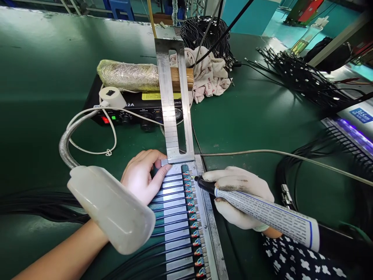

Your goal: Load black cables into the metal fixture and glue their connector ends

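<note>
My bare left hand (145, 175) grips the upper left corner of a long metal cable fixture (176, 229), thumb lying on the plate and fingers curled at its end. Across this fixture lie several black cables (175, 212) in a row, their small connectors with bared coloured wires (194, 217) along the right side. In a white glove, my right hand (241, 190) is closed around a glue dispensing syringe (268, 214) with a printed white label. Its black nozzle (204, 184) points left, with the tip close to the topmost connectors.
A white lamp head (112, 210) on a flexible neck hangs over my left forearm. Behind the fixture stand a slotted metal frame (169, 112) and a black dispenser box (135, 114) bearing a wrapped roll (128, 74). Cable bundles (294, 74) and a purple-lit 365nm unit (355, 132) are to the right.
</note>
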Demonstrator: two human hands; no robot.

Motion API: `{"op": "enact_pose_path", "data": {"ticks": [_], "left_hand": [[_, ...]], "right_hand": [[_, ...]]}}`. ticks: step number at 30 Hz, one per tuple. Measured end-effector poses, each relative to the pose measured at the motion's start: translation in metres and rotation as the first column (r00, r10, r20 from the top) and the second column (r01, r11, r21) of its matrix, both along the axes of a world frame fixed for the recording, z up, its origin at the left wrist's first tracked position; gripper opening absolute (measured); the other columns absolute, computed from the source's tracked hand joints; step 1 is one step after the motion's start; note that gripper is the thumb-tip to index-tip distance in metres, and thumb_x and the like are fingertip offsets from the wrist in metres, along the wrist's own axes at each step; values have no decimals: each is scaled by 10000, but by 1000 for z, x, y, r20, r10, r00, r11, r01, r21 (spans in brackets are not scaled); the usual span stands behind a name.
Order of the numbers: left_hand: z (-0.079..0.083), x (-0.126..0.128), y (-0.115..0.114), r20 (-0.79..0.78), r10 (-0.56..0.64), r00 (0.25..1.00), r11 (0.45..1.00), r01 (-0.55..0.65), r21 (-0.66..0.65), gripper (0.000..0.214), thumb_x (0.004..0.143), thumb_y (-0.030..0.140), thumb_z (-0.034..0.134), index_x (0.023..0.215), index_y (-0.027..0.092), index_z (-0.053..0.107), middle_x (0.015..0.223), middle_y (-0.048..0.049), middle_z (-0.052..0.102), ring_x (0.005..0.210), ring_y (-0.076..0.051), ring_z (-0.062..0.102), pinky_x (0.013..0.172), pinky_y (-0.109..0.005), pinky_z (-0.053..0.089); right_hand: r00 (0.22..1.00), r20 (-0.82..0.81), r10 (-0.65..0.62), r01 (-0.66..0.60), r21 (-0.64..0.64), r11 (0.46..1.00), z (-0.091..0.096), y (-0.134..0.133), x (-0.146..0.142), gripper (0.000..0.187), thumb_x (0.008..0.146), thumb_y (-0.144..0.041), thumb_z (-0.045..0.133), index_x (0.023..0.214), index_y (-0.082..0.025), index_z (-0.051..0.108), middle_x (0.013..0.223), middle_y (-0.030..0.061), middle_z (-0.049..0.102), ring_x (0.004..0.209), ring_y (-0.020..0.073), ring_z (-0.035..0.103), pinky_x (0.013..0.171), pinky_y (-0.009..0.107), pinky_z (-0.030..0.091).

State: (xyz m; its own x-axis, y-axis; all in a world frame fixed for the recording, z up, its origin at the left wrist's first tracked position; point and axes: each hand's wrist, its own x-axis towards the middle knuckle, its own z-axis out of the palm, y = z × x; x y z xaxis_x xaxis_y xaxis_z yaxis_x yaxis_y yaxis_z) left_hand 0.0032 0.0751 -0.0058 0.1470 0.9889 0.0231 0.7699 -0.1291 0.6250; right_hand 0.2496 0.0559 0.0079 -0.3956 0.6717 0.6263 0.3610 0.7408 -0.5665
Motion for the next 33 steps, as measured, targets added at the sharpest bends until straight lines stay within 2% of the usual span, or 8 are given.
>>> {"op": "enact_pose_path", "data": {"ticks": [5, 18, 24, 33], "left_hand": [[-2, -3, -1, -11, -22, 1000, 1000, 22, 15, 277, 906, 446, 485, 923, 208, 626, 803, -18, 595, 796, -211, 568, 678, -335, 434], [-3, -4, -1, -17, -30, 999, 999, 30, 24, 273, 910, 449, 484, 913, 213, 623, 798, -18, 600, 786, -205, 568, 657, -322, 438], [-4, -3, 1, -17, -30, 999, 999, 31, 26, 274, 906, 446, 490, 908, 210, 627, 789, -16, 599, 778, -208, 569, 674, -331, 439], [-4, -4, -1, -19, -19, 1000, 1000, 19, 22, 270, 899, 452, 490, 888, 218, 624, 782, -14, 601, 776, -205, 567, 686, -333, 444]], "right_hand": [[999, -36, 0, -1, -20, 1000, -5, -2, 0, 152, 781, -133, 657, 914, -194, 615, 925, 89, 793, 831, 238, 783, 658, 326, 598], [1000, -20, -9, 8, -33, 999, -4, -2, 1, 187, 752, -132, 668, 904, -224, 610, 927, 72, 796, 794, 244, 780, 638, 345, 605], [999, -36, -8, 6, -43, 999, -3, -1, 1, 163, 762, -129, 662, 901, -199, 614, 939, 106, 795, 814, 248, 782, 653, 346, 605], [999, -23, -40, 39, -60, 997, -5, 1, 0, 206, 773, -144, 665, 949, -234, 609, 987, 75, 799, 864, 242, 782, 700, 353, 629]]}}
